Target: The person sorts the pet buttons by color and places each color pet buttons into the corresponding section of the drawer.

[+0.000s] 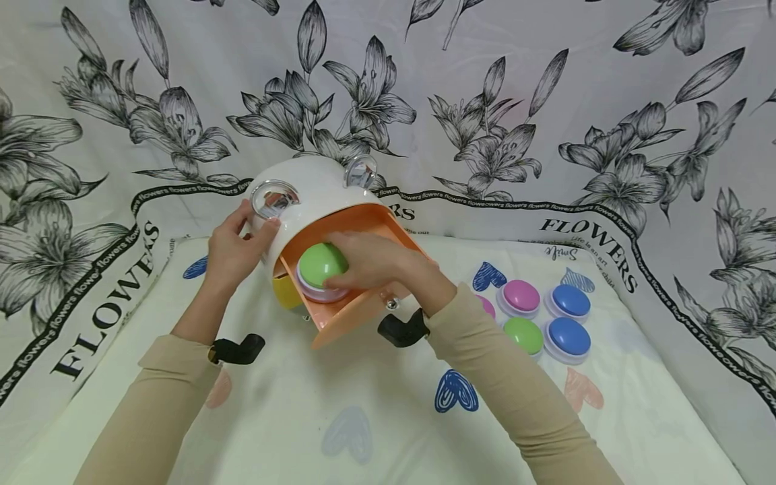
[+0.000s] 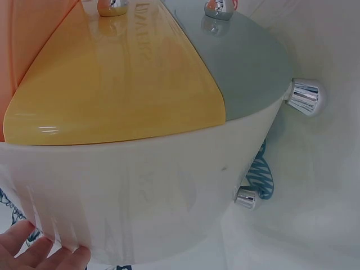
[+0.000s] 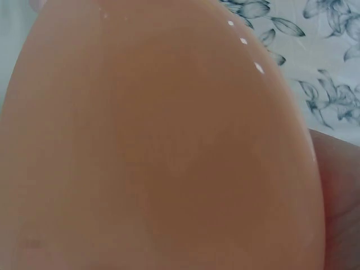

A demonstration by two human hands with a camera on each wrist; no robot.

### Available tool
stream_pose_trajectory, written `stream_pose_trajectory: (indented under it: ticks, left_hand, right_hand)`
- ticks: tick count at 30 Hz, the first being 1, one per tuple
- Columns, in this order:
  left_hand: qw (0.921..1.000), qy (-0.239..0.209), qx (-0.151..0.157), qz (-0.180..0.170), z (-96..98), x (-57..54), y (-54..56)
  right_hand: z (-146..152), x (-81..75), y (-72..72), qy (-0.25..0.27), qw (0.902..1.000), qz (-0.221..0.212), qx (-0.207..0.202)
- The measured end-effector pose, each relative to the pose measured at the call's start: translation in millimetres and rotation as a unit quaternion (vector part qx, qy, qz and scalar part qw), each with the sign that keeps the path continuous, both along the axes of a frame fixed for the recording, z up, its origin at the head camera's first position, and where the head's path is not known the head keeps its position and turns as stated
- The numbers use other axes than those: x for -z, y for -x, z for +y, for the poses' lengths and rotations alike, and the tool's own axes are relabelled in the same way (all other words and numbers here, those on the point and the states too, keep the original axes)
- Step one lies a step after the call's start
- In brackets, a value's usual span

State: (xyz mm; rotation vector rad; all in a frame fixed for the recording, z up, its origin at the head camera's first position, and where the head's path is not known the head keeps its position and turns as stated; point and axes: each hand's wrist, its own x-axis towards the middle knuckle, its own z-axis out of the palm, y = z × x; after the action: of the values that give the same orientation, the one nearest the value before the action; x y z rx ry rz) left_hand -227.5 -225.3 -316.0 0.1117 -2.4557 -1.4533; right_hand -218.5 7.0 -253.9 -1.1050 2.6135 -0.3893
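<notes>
White case: left of centre in the frame, on the white cloth.
Orange drawer: open out of the case, toward the middle of the frame; the yellow panel and grey panel beside it look closed.
Green-topped jar: inside the open drawer, at its left end, slightly tilted.
Right hand: reaches into the drawer, fingers partly closed round the green-topped jar, thumb on its near side.
Left hand: grips the left side of the case, thumb in front, other fingers behind it.
Loose jars: right of centre, a pink jar, another green jar, an upper blue jar, a lower blue jar; one more pink top is half hidden by the right sleeve.
Step in hand: apparently handling one jar in the drawer; whether going in or out, I cannot tell.
Next move: probably calls for keeping the case steady and clearing the drawer's rim, or else seating the jar flat before letting go.
</notes>
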Motion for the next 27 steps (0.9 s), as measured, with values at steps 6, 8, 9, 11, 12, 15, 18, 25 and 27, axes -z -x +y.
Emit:
stream_pose_trajectory:
  ticks: [6,8,9,11,12,15,18,25,27]
  left_hand:
    - [1.0,0.001,0.0,-0.003,0.2,0.0,0.6]
    - [1.0,0.001,0.0,-0.004,0.0,0.0,0.4]
    - [1.0,0.001,0.001,-0.004,-0.1,0.0,0.2]
    - [1.0,0.001,0.001,-0.004,-0.5,0.2,0.0]
    - [1.0,0.001,0.001,-0.004,-0.6,0.3,-0.2]
    - [1.0,0.003,-0.002,-0.005,-0.7,1.1,-0.5]
    - [1.0,0.004,-0.004,-0.004,-0.6,1.7,-0.3]
    - [0.9999,0.008,-0.007,-0.007,0.6,0.5,-0.2]
    - [0.9999,0.008,-0.007,-0.008,0.8,0.1,-0.4]
  right_hand:
    - [14.9,-4.0,0.1,0.056,0.9981,0.01,0.023]
    - [20.1,-5.1,-0.5,0.085,0.9956,0.016,0.034]
    - [22.6,-5.0,-0.7,0.099,0.9942,0.019,0.038]
    - [27.1,-4.0,-1.4,0.129,0.9905,0.021,0.04]
    - [29.2,-2.8,-1.5,0.144,0.9884,0.024,0.042]
    - [35.7,1.3,-2.8,0.187,0.9806,0.034,0.049]
    - [42.3,6.5,-4.8,0.231,0.9699,0.053,0.055]
    - [60.3,17.0,-14.0,0.315,0.942,0.096,0.067]
    - [67.5,20.0,-16.7,0.328,0.9365,0.1,0.072]
